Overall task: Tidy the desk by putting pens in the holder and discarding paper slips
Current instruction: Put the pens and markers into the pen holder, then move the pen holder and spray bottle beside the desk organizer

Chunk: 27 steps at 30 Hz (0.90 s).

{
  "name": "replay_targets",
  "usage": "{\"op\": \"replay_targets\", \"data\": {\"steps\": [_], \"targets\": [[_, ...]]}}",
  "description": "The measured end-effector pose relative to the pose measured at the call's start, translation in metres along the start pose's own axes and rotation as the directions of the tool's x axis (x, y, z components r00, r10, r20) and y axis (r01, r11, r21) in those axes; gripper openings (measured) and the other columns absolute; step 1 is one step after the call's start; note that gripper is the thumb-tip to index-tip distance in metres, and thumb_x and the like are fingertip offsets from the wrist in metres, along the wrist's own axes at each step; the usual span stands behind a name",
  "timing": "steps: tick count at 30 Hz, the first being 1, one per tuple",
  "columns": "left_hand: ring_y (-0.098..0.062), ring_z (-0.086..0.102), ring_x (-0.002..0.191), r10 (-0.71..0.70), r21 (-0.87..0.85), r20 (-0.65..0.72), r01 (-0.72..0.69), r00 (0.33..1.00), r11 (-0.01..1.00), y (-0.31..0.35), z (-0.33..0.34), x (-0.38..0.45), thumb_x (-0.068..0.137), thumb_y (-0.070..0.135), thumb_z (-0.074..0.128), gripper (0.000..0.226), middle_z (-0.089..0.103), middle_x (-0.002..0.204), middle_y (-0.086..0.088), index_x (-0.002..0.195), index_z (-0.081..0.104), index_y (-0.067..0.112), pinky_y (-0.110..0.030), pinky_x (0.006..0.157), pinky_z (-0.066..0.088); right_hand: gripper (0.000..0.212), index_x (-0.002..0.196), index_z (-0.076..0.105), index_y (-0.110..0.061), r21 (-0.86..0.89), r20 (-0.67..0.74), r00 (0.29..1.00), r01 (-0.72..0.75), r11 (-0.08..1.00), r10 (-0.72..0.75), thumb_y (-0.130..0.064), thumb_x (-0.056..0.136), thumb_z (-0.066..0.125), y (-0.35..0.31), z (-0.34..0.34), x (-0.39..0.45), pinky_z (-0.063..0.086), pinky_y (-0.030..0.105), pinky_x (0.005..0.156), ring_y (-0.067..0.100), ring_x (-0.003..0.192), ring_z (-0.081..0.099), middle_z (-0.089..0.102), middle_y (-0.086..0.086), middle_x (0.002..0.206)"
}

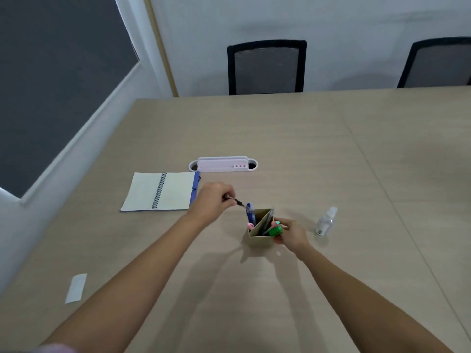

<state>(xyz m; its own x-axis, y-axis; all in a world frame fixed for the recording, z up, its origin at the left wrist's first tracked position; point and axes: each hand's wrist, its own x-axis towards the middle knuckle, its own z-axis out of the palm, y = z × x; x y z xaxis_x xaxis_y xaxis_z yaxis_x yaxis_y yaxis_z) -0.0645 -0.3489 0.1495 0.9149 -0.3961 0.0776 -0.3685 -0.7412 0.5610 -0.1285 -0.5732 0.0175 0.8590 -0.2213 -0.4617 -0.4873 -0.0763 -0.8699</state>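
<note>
Head view: a dark pen point(235, 200) is pinched between the fingers of the left hand point(212, 200), just left of and above the cardboard holder point(260, 231). Its long axis is tilted, running from the hand down and to the right, with the lower tip pointed at the holder's open top. The holder is gripped at its right side by the right hand point(289, 234), the fingers curled against its wall beside a green item point(275, 231) whose kind cannot be told. Several pens, a blue one point(249, 212) among them, are stood leaning inside the holder. A paper slip point(76, 288) is laid flat on the desk point(305, 138), well apart to the left. An open spiral notebook point(159, 191) is seen behind the left hand, and a small clear bottle point(326, 221) is stood to the right.
</note>
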Motion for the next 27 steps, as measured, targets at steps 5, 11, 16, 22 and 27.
{"op": "replay_targets", "data": {"steps": [5,11,16,22,27], "targets": [[-0.029,0.062,0.090,0.010,0.222,0.167,-0.047,0.986,0.974,0.015,0.041,0.013,0.079,0.011,0.068,0.013,0.068,0.095,-0.013,0.091,0.071,0.007,-0.033,0.077,0.048,0.044,0.123,0.066,-0.010,-0.041,-0.026,1.000,-0.003,0.999,0.002,0.010,0.087,0.051,-0.002,0.000,-0.002,0.057,0.028,0.063,0.023,0.077,0.063,0.066,0.014,0.100],[-0.014,0.066,0.077,-0.277,-0.451,-0.032,0.233,0.960,0.861,-0.003,0.065,-0.015,0.086,0.028,0.065,0.016,0.068,0.094,-0.002,0.095,0.067,0.015,-0.030,0.074,0.054,0.031,0.112,0.073,-0.012,0.017,-0.032,0.999,-0.002,1.000,0.003,0.000,0.092,0.052,0.005,0.003,0.001,0.058,0.029,0.064,0.021,0.064,0.061,0.066,0.013,0.083],[-0.020,0.061,0.093,-0.522,-0.703,0.538,0.694,0.662,0.154,-0.038,0.087,-0.036,0.098,0.033,0.038,0.034,0.056,0.118,-0.005,0.120,0.058,0.016,-0.035,0.083,0.049,0.032,0.084,0.076,-0.032,0.032,-0.040,0.999,0.000,0.999,0.001,-0.012,0.093,0.053,0.007,0.028,0.003,0.058,0.038,0.074,0.018,0.067,0.062,0.071,0.006,0.077],[-0.024,0.064,0.091,-0.406,-0.726,0.670,0.663,0.621,-0.184,-0.068,0.088,-0.006,0.097,0.036,0.036,0.044,0.064,0.113,-0.006,0.135,0.049,0.017,-0.036,0.077,0.052,0.023,0.097,0.076,-0.011,0.117,-0.057,0.998,0.000,0.993,0.006,-0.008,0.094,0.054,-0.025,0.078,0.035,0.059,0.020,0.058,0.010,0.060,0.065,0.071,0.007,0.076],[-0.027,0.061,0.103,-0.383,-0.754,0.647,0.627,0.659,-0.195,-0.113,0.060,0.050,0.101,0.042,0.021,0.049,0.063,0.115,-0.005,0.139,0.042,0.019,-0.038,0.088,0.049,0.023,0.106,0.075,-0.009,0.098,-0.070,0.997,-0.020,0.995,0.027,-0.011,0.094,0.055,-0.059,0.116,0.091,0.061,0.040,0.080,0.026,0.077,0.068,0.073,0.020,0.094]]}}
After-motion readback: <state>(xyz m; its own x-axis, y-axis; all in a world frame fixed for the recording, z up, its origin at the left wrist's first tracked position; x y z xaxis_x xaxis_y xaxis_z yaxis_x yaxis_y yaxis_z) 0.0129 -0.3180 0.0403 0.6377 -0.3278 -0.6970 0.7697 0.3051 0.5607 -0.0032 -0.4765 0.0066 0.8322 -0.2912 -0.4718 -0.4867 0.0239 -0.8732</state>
